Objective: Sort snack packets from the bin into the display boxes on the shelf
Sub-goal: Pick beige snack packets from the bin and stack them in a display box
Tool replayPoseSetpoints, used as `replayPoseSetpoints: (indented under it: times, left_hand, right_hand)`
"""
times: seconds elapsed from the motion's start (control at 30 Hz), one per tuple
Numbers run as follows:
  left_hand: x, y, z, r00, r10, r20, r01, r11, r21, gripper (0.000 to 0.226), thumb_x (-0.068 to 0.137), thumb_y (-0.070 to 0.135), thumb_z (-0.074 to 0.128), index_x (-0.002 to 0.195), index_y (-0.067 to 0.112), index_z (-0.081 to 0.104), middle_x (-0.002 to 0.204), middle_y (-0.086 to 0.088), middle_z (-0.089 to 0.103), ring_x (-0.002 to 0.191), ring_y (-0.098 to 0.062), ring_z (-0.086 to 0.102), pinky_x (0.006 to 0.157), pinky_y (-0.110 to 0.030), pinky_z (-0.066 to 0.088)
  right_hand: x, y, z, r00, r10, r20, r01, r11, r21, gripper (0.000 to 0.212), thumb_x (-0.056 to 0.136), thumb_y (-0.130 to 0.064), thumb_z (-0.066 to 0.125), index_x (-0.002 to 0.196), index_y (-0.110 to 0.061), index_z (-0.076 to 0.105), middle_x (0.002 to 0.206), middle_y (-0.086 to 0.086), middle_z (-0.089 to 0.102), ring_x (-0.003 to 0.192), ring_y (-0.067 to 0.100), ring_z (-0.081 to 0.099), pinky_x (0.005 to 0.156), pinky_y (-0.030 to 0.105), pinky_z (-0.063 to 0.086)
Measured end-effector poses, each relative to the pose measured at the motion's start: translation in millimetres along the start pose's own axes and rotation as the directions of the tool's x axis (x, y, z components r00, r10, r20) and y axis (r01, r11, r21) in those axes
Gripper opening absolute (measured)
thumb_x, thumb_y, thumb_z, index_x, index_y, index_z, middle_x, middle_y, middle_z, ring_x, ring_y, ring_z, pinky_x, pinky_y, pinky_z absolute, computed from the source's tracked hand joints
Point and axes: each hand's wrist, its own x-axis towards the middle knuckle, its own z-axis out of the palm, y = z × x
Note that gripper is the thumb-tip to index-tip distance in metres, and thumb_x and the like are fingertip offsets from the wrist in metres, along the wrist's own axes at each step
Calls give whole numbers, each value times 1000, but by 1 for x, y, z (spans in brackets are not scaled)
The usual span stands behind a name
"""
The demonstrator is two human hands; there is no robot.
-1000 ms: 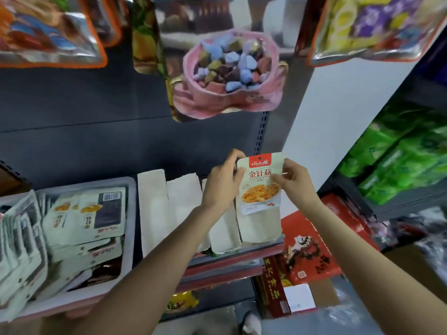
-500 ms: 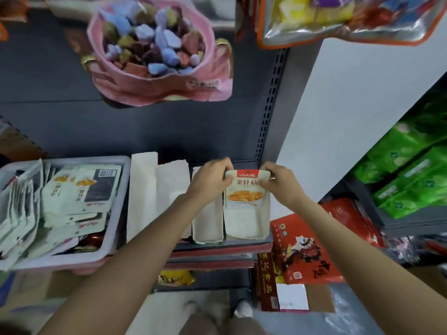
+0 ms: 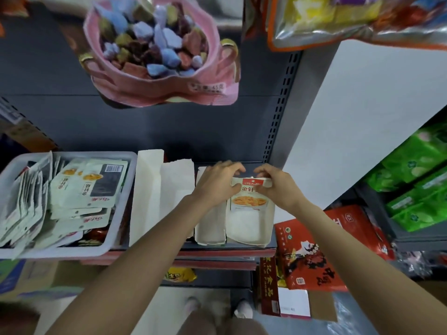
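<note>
A white snack packet [image 3: 250, 199] with a red top label and an orange food picture stands inside the rightmost white display box [image 3: 246, 230] on the shelf. My left hand [image 3: 217, 182] grips the packet's top left edge. My right hand [image 3: 273, 187] pinches its top right edge, thumb across the label. A grey plastic bin [image 3: 121, 228] at the left holds several more white packets [image 3: 84, 189], lying loose and stacked on edge.
Three more white display boxes [image 3: 159, 194] stand between the bin and the packet. A pink bag of sweets [image 3: 154, 52] hangs above. Red packets [image 3: 312, 252] and a carton lie lower right; green packs [image 3: 416, 177] fill the right-hand shelf. My shoes show below.
Both hands have lowered the packet from in front of the shelf's back panel down into the rightmost display box. The fingers have closed in over its top edge.
</note>
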Motion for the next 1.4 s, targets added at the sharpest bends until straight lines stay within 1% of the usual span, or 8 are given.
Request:
replayPoseSetpoints:
  times: [0.17, 0.37, 0.67, 0.77, 0.97, 1.1, 1.23, 1.4]
  left_hand:
    - [-16, -13, -16, 983, -8, -182, -7, 996, -84, 26, 83, 13, 62, 110, 14, 62, 104, 0, 66, 97, -18, 59, 83, -38, 49]
    - [-62, -61, -60, 939, -183, -291, 157, 981, -112, 20, 90, 19, 54, 109, 18, 61, 95, 4, 66, 83, -13, 60, 69, -24, 44]
    - [-174, -218, -146, 828, -428, -363, 380, 903, -198, 23, 90, 16, 52, 111, 17, 61, 100, -2, 65, 93, -22, 60, 79, -34, 48]
    - [-200, -280, -169, 833, -463, -304, 418, 885, -205, 26, 92, 14, 52, 117, 11, 60, 103, -9, 63, 90, -24, 58, 78, -32, 44]
    - [-245, -368, -191, 900, -410, -151, 359, 891, -279, 16, 92, 9, 54, 108, 9, 57, 89, -2, 59, 78, -17, 56, 67, -20, 41]
    - [-252, -404, -196, 937, -346, 34, 340, 888, -309, 51, 82, 29, 64, 128, 16, 47, 117, -3, 56, 112, -20, 53, 86, -23, 36]
    - [-255, -418, -187, 901, -356, 248, 421, 857, -297, 111, 72, 44, 78, 151, 22, 2, 154, 12, 7, 141, -7, 11, 113, -22, 12]
    - [-263, -425, -173, 898, -392, 197, 429, 881, -199, 121, 69, 41, 81, 151, 25, -6, 158, 6, -11, 145, -9, -5, 118, -30, 11]
  right_hand:
    - [6, -26, 10, 993, -109, -38, 106, 992, -71, 32, 84, -9, 64, 116, -12, 60, 112, 5, 58, 107, 16, 52, 85, 14, 33]
    - [24, -93, 52, 976, -216, 25, 216, 958, -187, 26, 91, -14, 53, 116, -14, 60, 116, 5, 57, 109, 20, 51, 90, 27, 38]
    - [44, -247, 187, 964, -238, 117, 247, 967, -70, 31, 91, -10, 50, 121, -9, 54, 110, 10, 60, 98, 25, 59, 85, 34, 48]
    - [51, -290, 235, 960, -236, 153, 249, 965, -76, 32, 91, -11, 50, 123, -8, 52, 110, 7, 55, 101, 24, 53, 80, 27, 42]
    - [67, -351, 299, 956, -168, 243, 210, 964, -160, 45, 94, -16, 48, 138, -12, 39, 141, 11, 35, 128, 25, 38, 100, 31, 39]
    - [79, -375, 324, 941, -168, 294, 230, 955, -189, 55, 93, -18, 50, 144, -16, 30, 146, 6, 30, 134, 24, 29, 107, 35, 35]
    - [95, -385, 339, 889, -199, 412, 322, 912, -255, 64, 92, -22, 54, 148, -18, 24, 155, 5, 19, 142, 24, 18, 115, 34, 23]
    - [107, -386, 348, 866, -203, 457, 395, 839, -375, 60, 97, -28, 46, 150, -17, 21, 157, 4, 17, 143, 23, 16, 115, 28, 13]
